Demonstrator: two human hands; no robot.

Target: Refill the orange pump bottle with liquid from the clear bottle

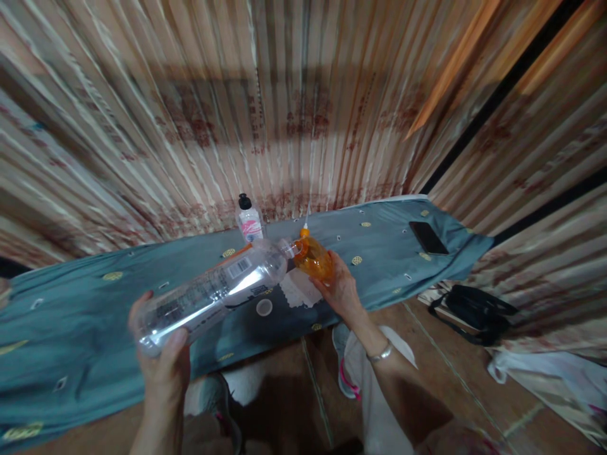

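Note:
My left hand (161, 360) grips the bottom of a large clear plastic bottle (213, 291), tipped on its side with its open neck pointing right. That neck meets the top of a small orange bottle (313, 258), which my right hand (341, 291) holds from below and tilts left. Both bottles hang just above a blue-grey cloth (95, 309) covering a low bench. A white bottle cap (264, 307) lies on the cloth under the clear bottle, beside a white patterned cloth piece (296, 294).
A small white bottle with a black cap (248, 219) stands at the back of the bench near the corrugated wall (284, 95). A dark phone (428, 237) lies at the right end. A black bag (477, 309) and white plastic bag (545, 373) sit on the floor at right.

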